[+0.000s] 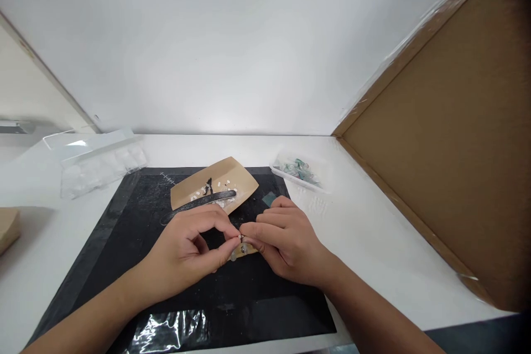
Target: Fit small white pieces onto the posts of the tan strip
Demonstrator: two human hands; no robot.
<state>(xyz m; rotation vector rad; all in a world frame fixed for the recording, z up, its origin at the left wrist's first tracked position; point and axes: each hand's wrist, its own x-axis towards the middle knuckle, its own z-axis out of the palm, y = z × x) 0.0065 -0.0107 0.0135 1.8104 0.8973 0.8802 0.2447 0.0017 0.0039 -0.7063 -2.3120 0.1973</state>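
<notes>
My left hand [194, 246] and my right hand [290, 240] meet over the black mat [265, 315], thumbs and forefingers pinched together. A tiny shiny piece [241, 238] shows between the fingertips, too small to name. Just under the fingers is a small yellowish piece [251, 250] with clear, rounded bits on it, partly hidden by my hands. Behind my left hand, a dark curved nail file [207, 199] lies across the edge of a brown paper tray [238, 174] holding scattered white bits and a black scrap. A dark green piece [269, 198] lies beside my right knuckles.
A clear plastic tray [298, 168] with green-marked packets stands at the back right, near small clear pieces [318, 204]. A clear compartment box [103, 163] lies at the left. A cardboard panel [435, 138] rises on the right, and a white wall [215, 55] closes the back.
</notes>
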